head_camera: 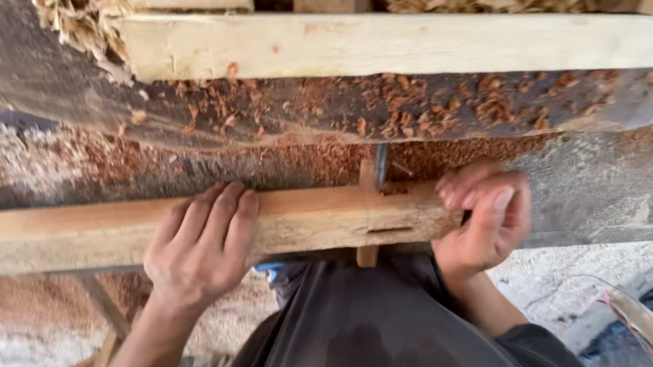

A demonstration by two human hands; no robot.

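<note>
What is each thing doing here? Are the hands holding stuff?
Left hand: flat on the beam, pressing down.
Right hand: curled round the beam's end.
Beam: lying level, notched, with a peg through it.
Peg: upright in the beam, sticking out both sides.
Pale plank: lying level behind, untouched.
Shavings: scattered loose on the bench.

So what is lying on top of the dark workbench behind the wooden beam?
Reddish wood shavings cover the dark workbench, and a pale plank lies across its far side. The left hand presses the wooden beam, which hides the bench's near edge.
</note>
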